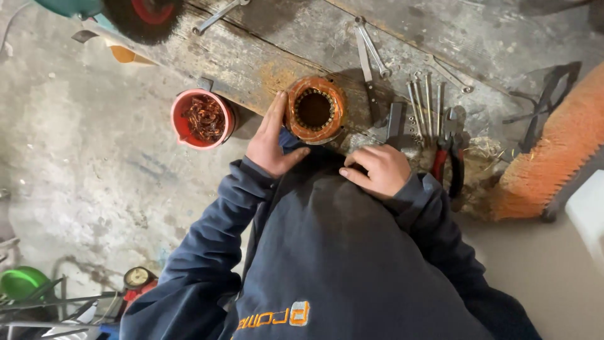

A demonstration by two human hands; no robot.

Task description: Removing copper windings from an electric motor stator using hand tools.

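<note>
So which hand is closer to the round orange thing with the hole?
The left hand. It rests flat against the left side of the round copper-wound ring, touching it. The right hand sits curled below and to the ring's right, apart from it.

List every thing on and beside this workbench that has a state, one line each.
Round copper-wound motor stator: upright, bore open, facing up.
Red plastic bucket: holds copper wire scraps.
Left hand: flat against the stator's side.
Right hand: curled on the bench edge, holding nothing visible.
Red-handled pliers: lying flat.
</note>
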